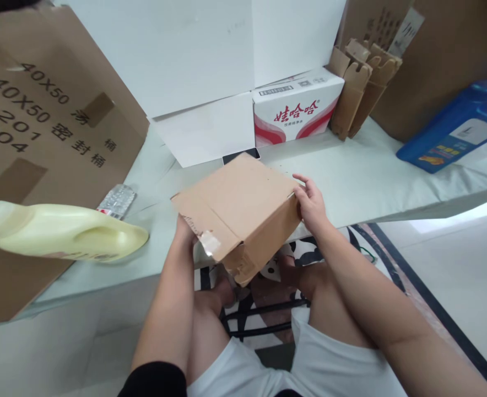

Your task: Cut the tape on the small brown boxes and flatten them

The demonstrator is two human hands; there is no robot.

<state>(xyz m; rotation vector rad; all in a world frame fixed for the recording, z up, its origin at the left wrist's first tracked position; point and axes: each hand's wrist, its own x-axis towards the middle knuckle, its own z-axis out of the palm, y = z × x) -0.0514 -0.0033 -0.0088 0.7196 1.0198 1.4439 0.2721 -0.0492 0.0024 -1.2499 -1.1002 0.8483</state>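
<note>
A brown cardboard box (243, 201) is held tilted between my two hands, above the front edge of the pale cloth-covered table. Its lower left corner looks torn, with a bit of clear tape on it. My left hand (183, 234) grips the box at its left side; the fingers are mostly hidden beneath the flap. My right hand (310, 202) holds the right corner, the thumb side on the edge and a finger stretched out behind. Just past the box lies a phone (252, 154), partly covered by it.
A yellow bottle (70, 231) and a large printed carton (41, 127) are at the left. Behind stand a white-and-red box (297, 110) and folded cardboard pieces (353, 94). A blue bottle (454, 129) leans at the right. A small silvery packet (117, 201) lies on the cloth (392, 182).
</note>
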